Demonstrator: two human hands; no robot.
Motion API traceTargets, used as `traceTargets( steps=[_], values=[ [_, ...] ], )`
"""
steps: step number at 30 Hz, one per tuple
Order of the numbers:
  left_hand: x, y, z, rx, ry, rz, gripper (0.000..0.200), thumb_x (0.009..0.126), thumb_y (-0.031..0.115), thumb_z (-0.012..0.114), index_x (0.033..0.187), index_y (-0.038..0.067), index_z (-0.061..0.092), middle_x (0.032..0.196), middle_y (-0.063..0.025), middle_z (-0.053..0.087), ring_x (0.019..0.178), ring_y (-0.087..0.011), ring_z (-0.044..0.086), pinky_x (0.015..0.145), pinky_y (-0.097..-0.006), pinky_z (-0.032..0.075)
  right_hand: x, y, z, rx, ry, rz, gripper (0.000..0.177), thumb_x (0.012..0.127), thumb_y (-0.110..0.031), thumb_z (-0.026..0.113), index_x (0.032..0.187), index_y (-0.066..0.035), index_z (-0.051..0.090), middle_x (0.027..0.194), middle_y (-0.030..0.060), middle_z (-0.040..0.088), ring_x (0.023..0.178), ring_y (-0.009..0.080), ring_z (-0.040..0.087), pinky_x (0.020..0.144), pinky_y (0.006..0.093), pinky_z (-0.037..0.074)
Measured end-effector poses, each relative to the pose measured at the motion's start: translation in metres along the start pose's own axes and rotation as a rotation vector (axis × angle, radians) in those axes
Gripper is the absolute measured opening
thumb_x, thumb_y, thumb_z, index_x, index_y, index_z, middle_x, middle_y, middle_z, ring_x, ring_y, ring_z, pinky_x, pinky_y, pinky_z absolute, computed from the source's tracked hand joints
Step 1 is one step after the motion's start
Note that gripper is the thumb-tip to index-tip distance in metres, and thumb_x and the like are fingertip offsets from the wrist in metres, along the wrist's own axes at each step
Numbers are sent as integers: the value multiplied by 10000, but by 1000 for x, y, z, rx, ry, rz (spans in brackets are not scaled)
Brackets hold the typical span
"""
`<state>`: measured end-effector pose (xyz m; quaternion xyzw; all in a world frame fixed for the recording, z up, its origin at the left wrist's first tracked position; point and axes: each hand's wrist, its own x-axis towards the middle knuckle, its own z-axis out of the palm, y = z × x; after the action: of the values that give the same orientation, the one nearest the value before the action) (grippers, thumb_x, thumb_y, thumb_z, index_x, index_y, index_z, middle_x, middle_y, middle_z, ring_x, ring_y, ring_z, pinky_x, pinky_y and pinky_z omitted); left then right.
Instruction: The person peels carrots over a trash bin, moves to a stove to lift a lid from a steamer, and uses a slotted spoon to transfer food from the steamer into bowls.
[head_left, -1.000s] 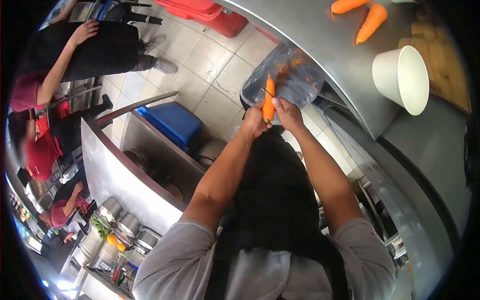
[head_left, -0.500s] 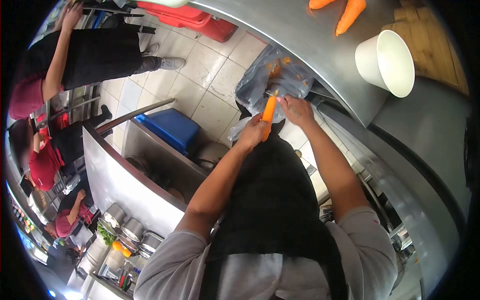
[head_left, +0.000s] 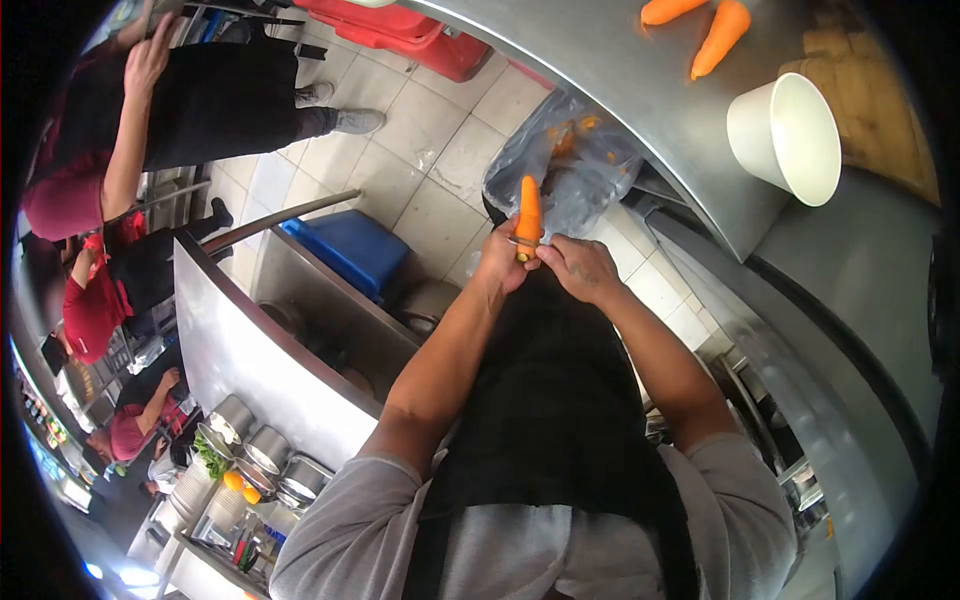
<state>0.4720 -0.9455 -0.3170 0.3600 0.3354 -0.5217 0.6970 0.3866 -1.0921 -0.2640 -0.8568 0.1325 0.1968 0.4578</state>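
An orange carrot (head_left: pixel 530 205) is gripped in my left hand (head_left: pixel 498 258), its narrow end pointing away from me and its stem end near my fingers. My right hand (head_left: pixel 583 267) is closed on a small peeler (head_left: pixel 521 241) that lies across the carrot's thick end. Beyond the hands hangs a grey plastic bag (head_left: pixel 605 180) with orange peelings (head_left: pixel 563 140) in it. More carrots (head_left: pixel 720 38) lie on the steel counter (head_left: pixel 640 90), near a white tub (head_left: pixel 785 138).
Steel counter edges run along the right. A steel-walled unit (head_left: pixel 270 350) stands at the left, beside a blue lid (head_left: pixel 348 250). A red bin (head_left: pixel 410 38) is on the tiled floor. Several co-workers in red shirts (head_left: pixel 90 318) stand at the far left.
My right hand has drawn back toward me with the peeler, from the carrot's far end to its near end. The carrot now points more upright, and the view has shifted slightly.
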Motion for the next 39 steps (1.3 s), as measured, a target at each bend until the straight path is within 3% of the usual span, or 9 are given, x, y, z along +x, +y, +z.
traceTargets(
  steps=[2, 9, 12, 17, 20, 24, 29, 31, 39],
  values=[
    [-3, 0, -5, 219, 8, 42, 360, 1017, 382, 343, 1093, 66, 497, 867, -91, 569, 647, -211, 534, 455, -279, 375, 19, 16, 3, -46, -20, 89, 506, 979, -491, 370, 962, -47, 610, 922, 198, 671, 924, 405, 620, 837, 492, 455],
    [-7, -2, 2, 129, 23, -10, 310, 1003, 354, 393, 1096, 72, 483, 850, -93, 556, 654, -213, 538, 475, -300, 402, 76, 50, 19, -145, 18, 335, 619, 969, -563, 296, 1045, -43, 623, 1040, 221, 659, 1006, 404, 608, 897, 480, 448],
    [-6, 1, 13, 26, 205, -17, 306, 996, 345, 410, 1096, 63, 475, 838, -99, 548, 651, -222, 543, 462, -301, 409, 68, 48, 20, -75, 36, 380, 646, 959, -581, 293, 1068, -42, 632, 1091, 222, 647, 1052, 395, 598, 913, 478, 442],
    [-8, -4, -7, 21, -139, -101, 310, 987, 341, 429, 1085, 51, 476, 819, -98, 543, 636, -234, 550, 424, -289, 396, 64, 78, 22, -109, 64, 461, 648, 961, -574, 297, 1088, -36, 637, 1073, 230, 652, 1037, 399, 608, 903, 481, 454],
    [-17, -8, 5, 39, -147, -94, 292, 990, 334, 419, 1070, 59, 483, 819, -98, 544, 644, -228, 548, 438, -284, 398, 65, 100, 19, -136, 62, 421, 641, 975, -557, 279, 1073, -34, 637, 1039, 231, 660, 1011, 407, 615, 887, 481, 462],
    [0, 1, 6, 31, 33, -50, 311, 1005, 345, 384, 1065, 60, 495, 842, -94, 552, 654, -220, 546, 470, -283, 411, 27, 39, 0, -21, 55, 260, 563, 979, -518, 330, 996, -39, 626, 982, 241, 659, 956, 425, 616, 845, 494, 464],
    [10, -1, 3, -56, -48, -36, 328, 1016, 347, 360, 1074, 50, 486, 835, -97, 544, 647, -224, 542, 445, -279, 394, 2, 10, 2, 16, 6, 67, 507, 973, -500, 377, 911, -47, 598, 911, 226, 658, 899, 425, 618, 789, 492, 467],
    [-2, 1, 9, -73, -86, -50, 328, 1019, 342, 356, 1078, 44, 481, 832, -101, 542, 643, -225, 540, 432, -275, 385, 10, 11, -2, -10, -20, 65, 526, 975, -508, 361, 930, -46, 608, 917, 227, 660, 911, 416, 619, 800, 492, 467],
    [-16, -6, -7, 41, -108, -121, 344, 1018, 355, 354, 1098, 46, 483, 875, -115, 571, 644, -222, 546, 419, -259, 384, 75, 96, 16, -156, 60, 405, 604, 975, -539, 315, 1042, -40, 649, 976, 217, 669, 966, 420, 618, 857, 495, 466]
  ],
)
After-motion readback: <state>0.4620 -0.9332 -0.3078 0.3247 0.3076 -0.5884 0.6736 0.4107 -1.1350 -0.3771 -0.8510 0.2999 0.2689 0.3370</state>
